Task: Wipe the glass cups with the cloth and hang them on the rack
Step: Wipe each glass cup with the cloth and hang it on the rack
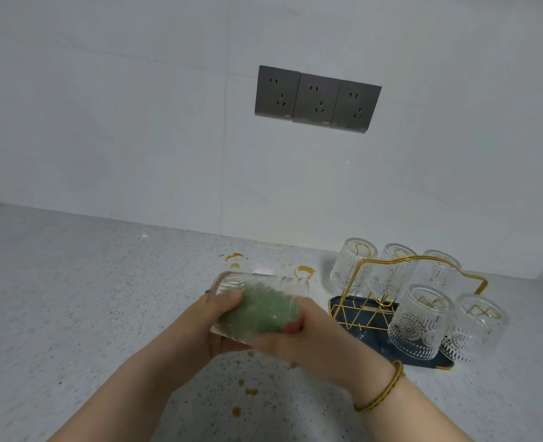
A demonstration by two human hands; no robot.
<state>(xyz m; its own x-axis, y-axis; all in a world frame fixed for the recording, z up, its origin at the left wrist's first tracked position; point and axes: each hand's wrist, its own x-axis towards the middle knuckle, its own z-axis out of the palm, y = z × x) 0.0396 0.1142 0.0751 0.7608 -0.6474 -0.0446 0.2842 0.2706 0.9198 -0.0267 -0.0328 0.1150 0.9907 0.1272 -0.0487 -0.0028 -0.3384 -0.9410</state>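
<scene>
The left hand (pixel 219 317) grips the glass cup (pixel 264 281) sideways above the table (pixel 104 298), near the rack (pixel 423 259). The blurred right hand (pixel 308 334) seems to pinch the green cloth (pixel 260 311) inside it. Hard twisting could slip the cup loose.

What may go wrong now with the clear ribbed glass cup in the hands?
1. The left hand holds the clear ribbed glass cup in the air above the hard speckled countertop while the right hand wipes with the green cloth; a slip might break it.
2. The gold wire rack already carries five cups, so hanging this one may knock a neighbour.
</scene>
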